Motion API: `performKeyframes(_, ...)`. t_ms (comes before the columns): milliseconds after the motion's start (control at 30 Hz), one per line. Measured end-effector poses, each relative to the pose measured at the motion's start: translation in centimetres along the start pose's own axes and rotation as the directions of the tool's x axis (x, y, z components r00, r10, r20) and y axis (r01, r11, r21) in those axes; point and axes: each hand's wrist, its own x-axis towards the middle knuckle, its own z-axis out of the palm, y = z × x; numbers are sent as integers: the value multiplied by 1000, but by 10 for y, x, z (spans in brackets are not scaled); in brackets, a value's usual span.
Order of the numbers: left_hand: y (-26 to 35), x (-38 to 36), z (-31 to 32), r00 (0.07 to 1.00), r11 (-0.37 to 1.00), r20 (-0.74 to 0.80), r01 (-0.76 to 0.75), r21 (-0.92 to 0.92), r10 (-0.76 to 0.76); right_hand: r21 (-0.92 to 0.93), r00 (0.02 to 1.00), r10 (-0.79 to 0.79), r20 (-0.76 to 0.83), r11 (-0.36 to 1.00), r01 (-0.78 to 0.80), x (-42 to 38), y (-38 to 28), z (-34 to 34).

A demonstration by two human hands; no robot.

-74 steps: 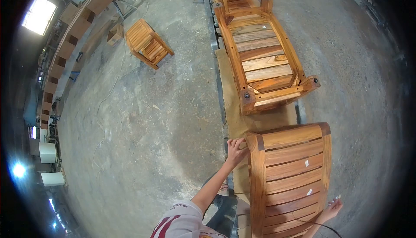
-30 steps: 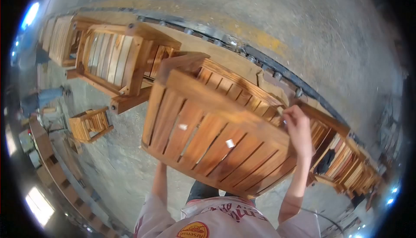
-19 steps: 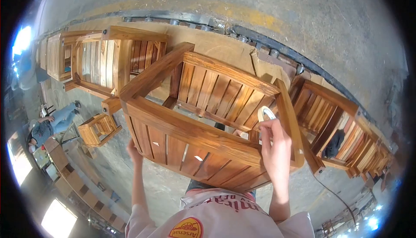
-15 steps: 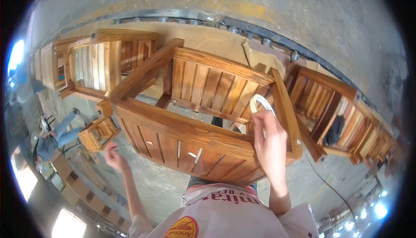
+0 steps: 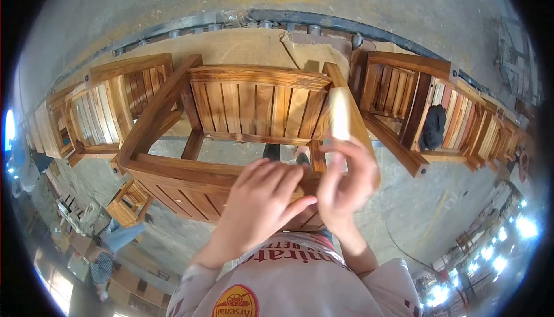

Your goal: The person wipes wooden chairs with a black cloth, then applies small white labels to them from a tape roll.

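A brown wooden chair frame with slatted panels (image 5: pixel 248 109) lies in front of me, its near rail close to my body. My right hand (image 5: pixel 349 184) is raised over the right end of that rail, its fingers closed around a pale strip (image 5: pixel 340 115) that points away from me and is blurred. Over the middle of the near rail is my left hand (image 5: pixel 262 196), back up, with the thumb stretched toward my right hand and the fingers spread a little. Whether its fingertips touch the rail is hard to tell.
More slatted wooden chairs stand at the left (image 5: pixel 98 115) and right (image 5: pixel 404 92), the right one with a black cloth (image 5: pixel 433 126) on it. A small wooden stool (image 5: pixel 130 202) is at lower left, near a person (image 5: pixel 104 259). A cable lies on the floor at right.
My left hand has come from the far left to the near rail. My right hand has shifted slightly left, and the pale strip is now upright in view. The whole view has turned a little.
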Motion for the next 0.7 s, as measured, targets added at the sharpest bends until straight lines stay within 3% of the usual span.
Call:
performKeyframes(67,1,3,18,991,996,133,-33,78,22,358,963,67,-261,933,32,-11,11,-5)
performKeyframes(100,-3,11,27,994,980,30,-108,169,105,325,953,61,-296,945,41,-10,15,-14)
performKeyframes(200,-2,33,28,993,975,102,29,219,-53,298,888,158,-432,954,-24,2,20,-33)
performKeyframes(233,-3,40,30,998,967,55,28,254,-43,351,858,240,-455,933,-75,4,19,-40)
performKeyframes(267,-7,48,25,981,966,159,65,250,-107,334,855,271,-441,934,-124,6,20,-47)
performKeyframes(400,-27,92,18,999,961,51,-7,275,-7,322,850,387,-358,905,-277,4,23,-77)
performKeyframes(467,-36,119,11,999,969,42,5,248,-15,466,838,445,-316,842,-272,2,26,-84)
performKeyframes(700,-52,177,4,998,974,63,9,225,-23,637,823,492,-283,739,-222,-5,12,-103)
